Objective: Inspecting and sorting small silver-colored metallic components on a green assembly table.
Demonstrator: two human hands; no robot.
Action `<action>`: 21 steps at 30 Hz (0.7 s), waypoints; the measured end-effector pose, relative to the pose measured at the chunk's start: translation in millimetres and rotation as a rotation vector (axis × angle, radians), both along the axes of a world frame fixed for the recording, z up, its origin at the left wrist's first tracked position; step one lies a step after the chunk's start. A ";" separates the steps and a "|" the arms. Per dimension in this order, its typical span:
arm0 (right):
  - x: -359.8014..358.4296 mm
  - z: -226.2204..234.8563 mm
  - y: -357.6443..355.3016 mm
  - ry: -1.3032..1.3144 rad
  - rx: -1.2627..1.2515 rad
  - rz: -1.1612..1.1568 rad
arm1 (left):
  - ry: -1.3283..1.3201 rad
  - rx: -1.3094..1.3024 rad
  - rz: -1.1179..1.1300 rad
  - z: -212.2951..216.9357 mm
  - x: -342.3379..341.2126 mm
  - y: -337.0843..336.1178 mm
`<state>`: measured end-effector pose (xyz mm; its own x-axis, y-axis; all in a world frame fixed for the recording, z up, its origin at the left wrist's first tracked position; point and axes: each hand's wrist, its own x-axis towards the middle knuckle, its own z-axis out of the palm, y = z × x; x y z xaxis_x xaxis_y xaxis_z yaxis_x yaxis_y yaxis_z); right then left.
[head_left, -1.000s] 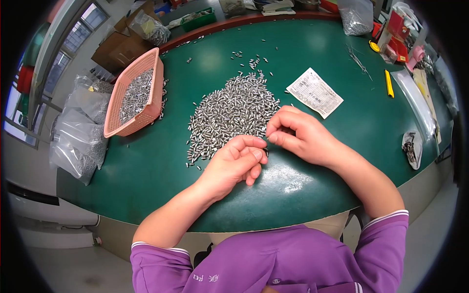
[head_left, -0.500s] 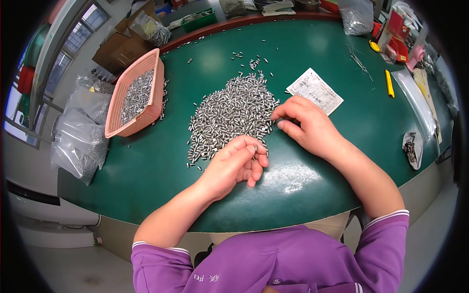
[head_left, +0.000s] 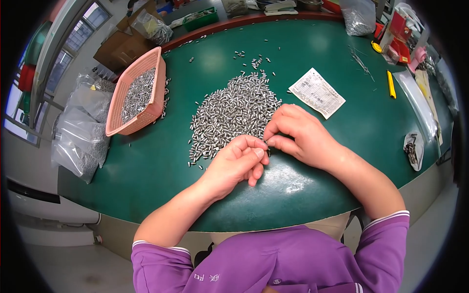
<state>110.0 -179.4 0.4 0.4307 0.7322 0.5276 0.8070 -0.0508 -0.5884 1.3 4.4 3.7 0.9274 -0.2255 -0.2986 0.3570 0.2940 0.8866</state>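
My hands meet at the near right edge of the pile [head_left: 232, 115] of small metal pieces, out in the middle of the counter [head_left: 303, 195]. My left hand [head_left: 239, 161] is half curled, thumb against the forefinger; my right hand [head_left: 303, 134] is bent into a nearly closed pinch, its tips just beside the left ones. Something tiny and dark shows there, but I cannot tell whether either hand grips a piece.

The likeliest slip, I judge, is a piece shooting out from between my tips: they look smooth and rounded, and a pinch this fine gives little to hold with. A dropped one could roll toward me and over the near edge. My left hand overlaps the pile, so a careless sweep could scatter its loose fringe. Stray pieces also lie against the pink basket [head_left: 157, 97] on the left, and a bump there could mix them with others.

The counter is green and glossy, with a bright glare near me that could hide a stray. Right of the pile lies a printed slip [head_left: 317, 93]; farther right are thin wires [head_left: 360, 62], a yellow cutter [head_left: 391, 84] and, nearer, a small bag [head_left: 413, 151] of dark bits. Filled bags [head_left: 80, 149] bulge at the left edge, with a box [head_left: 122, 46] beyond them and a window [head_left: 94, 17] at far left
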 end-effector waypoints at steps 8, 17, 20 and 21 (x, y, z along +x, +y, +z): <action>-1.6 4.0 1.2 -0.040 0.025 -0.017 | -0.005 -0.030 -0.020 -2.5 0.6 3.1; 10.1 -9.4 -7.7 -0.167 -0.215 -0.200 | 0.039 -0.094 0.037 0.8 0.6 0.5; 10.3 -10.1 -7.6 -0.169 -0.210 -0.197 | 0.027 -0.093 0.045 0.6 0.2 0.7; 9.9 -9.3 -7.9 -0.170 -0.210 -0.199 | 0.025 -0.088 0.040 0.6 0.5 0.7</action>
